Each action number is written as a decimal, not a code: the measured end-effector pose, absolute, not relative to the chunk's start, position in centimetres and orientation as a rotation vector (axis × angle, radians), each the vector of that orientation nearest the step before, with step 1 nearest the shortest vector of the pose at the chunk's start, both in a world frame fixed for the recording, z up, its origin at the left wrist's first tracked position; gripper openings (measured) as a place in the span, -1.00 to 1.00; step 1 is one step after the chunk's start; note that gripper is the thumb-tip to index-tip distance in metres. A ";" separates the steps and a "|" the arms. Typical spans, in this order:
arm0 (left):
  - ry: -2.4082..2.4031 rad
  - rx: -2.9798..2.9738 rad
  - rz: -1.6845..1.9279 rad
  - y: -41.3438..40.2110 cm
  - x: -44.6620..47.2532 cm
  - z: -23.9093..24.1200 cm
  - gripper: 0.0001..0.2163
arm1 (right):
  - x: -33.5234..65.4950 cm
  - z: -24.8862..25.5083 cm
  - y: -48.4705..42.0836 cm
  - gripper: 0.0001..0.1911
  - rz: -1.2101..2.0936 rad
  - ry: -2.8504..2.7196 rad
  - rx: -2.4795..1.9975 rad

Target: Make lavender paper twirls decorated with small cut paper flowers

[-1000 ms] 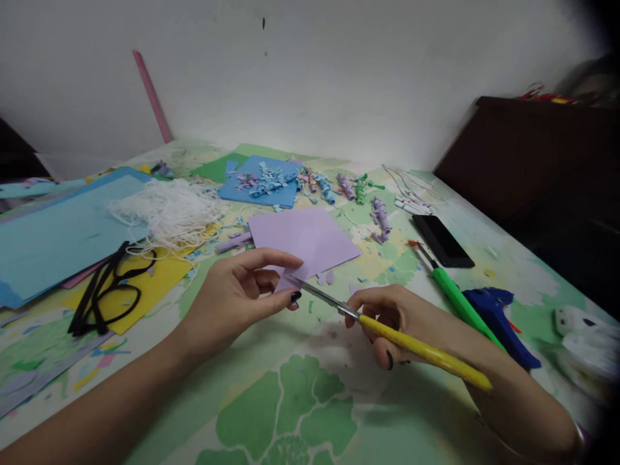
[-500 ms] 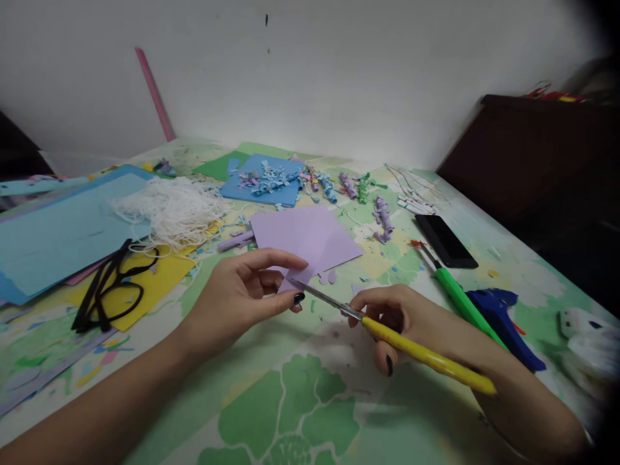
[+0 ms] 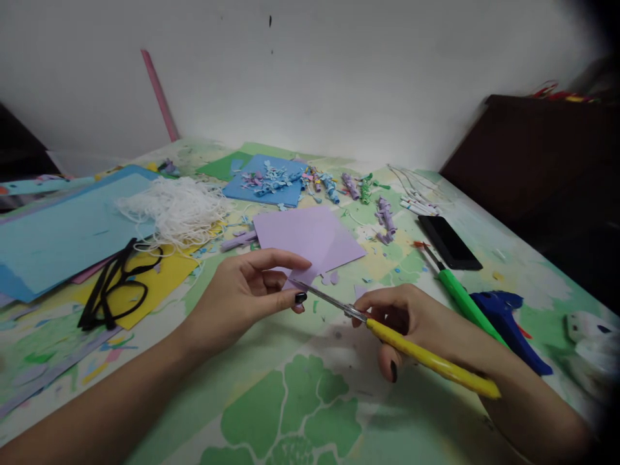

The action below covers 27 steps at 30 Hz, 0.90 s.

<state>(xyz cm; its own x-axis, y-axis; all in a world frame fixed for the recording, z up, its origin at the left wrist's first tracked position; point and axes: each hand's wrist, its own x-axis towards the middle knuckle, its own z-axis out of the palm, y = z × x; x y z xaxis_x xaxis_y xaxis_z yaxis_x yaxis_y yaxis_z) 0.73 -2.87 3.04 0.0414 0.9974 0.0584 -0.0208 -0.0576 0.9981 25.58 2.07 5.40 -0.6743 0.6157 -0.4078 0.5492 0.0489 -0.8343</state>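
Between the thumb and fingers of my left hand (image 3: 259, 281) is a small piece of purple paper (image 3: 289, 283), mostly hidden by the fingers. My right hand (image 3: 397, 313) grips scissors (image 3: 411, 349) with long yellow handles, and their metal blades point left. The blade tips reach the held paper beside my left fingertips. Just behind lies a larger purple sheet (image 3: 310, 234), flat on the table, with small purple offcuts (image 3: 330, 278) near its front corner.
White string (image 3: 177, 210) and black glasses (image 3: 119, 290) lie to the left on coloured sheets. Rolled, fringed papers (image 3: 386, 216) sit at the back. On the right are a phone (image 3: 449, 242), a green-handled tool (image 3: 467, 303) and a blue glue gun (image 3: 508, 323).
The whole view has shifted slightly, so everything sits a little further right. Both hands keep nearly the same pose, with the blade tips still at the held purple paper.
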 end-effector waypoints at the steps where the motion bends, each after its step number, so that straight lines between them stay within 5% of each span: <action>1: 1.136 1.255 1.227 -2.9 0.8 3.1 -0.75 | 25.6 5.4 2.1 -0.77 1.737 -2.225 -1.237; 27: 1.115 1.244 1.235 -2.6 0.7 2.8 -0.76 | 25.4 5.6 2.1 -0.79 1.821 -2.156 -1.191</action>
<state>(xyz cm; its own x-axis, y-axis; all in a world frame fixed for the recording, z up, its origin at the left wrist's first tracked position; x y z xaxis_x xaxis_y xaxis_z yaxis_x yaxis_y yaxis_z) 0.71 -2.64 2.83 0.0470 0.9971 0.0593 -0.0424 -0.0574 0.9975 25.39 2.08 5.65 -0.6953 0.5927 -0.4065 0.4999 -0.0075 -0.8660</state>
